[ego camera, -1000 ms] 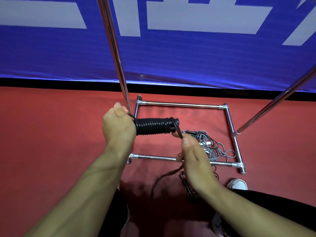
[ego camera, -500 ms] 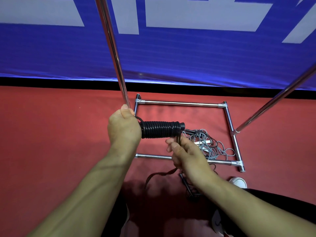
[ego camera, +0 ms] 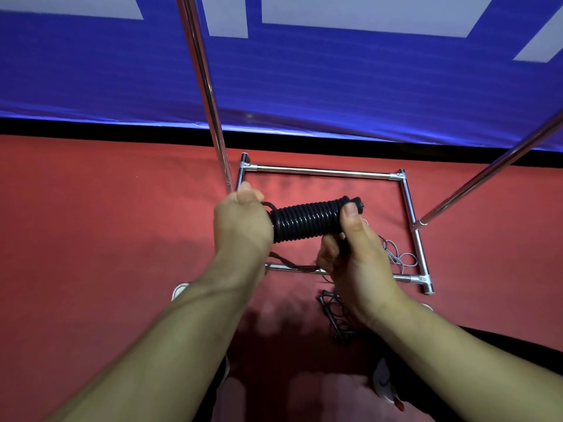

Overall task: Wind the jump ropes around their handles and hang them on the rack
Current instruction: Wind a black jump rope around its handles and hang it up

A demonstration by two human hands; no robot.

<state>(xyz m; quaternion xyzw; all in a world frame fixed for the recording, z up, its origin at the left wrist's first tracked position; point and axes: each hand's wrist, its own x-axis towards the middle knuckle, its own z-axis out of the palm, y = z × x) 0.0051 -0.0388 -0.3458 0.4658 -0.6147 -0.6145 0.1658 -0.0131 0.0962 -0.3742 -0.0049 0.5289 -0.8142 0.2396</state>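
Both forearms reached forward, the left hand (ego camera: 242, 222) fisted around one end of the rope-wound handle (ego camera: 307, 220) and the right hand (ego camera: 355, 254) pinching the other end, thumb on top. The handle lay nearly level above the rack (ego camera: 409, 205) base, its right end tipped slightly up.

Even, fairly bright indoor light fell from above, throwing soft dark shadows of the arms onto the red floor (ego camera: 91, 239) below and toward the camera from the grip. Thin streaks of glare ran along the chrome rack (ego camera: 323, 172) poles beyond and to the right of the grip, and a pale sheen lay on the blue banner (ego camera: 335, 86) behind. The left hand (ego camera: 242, 222) and right hand (ego camera: 359, 257) looked slightly soft with motion blur, as did the trailing rope (ego camera: 292, 264) beneath them. Wide-angle distortion bent the poles outward and stretched the forearms toward the lower corners.
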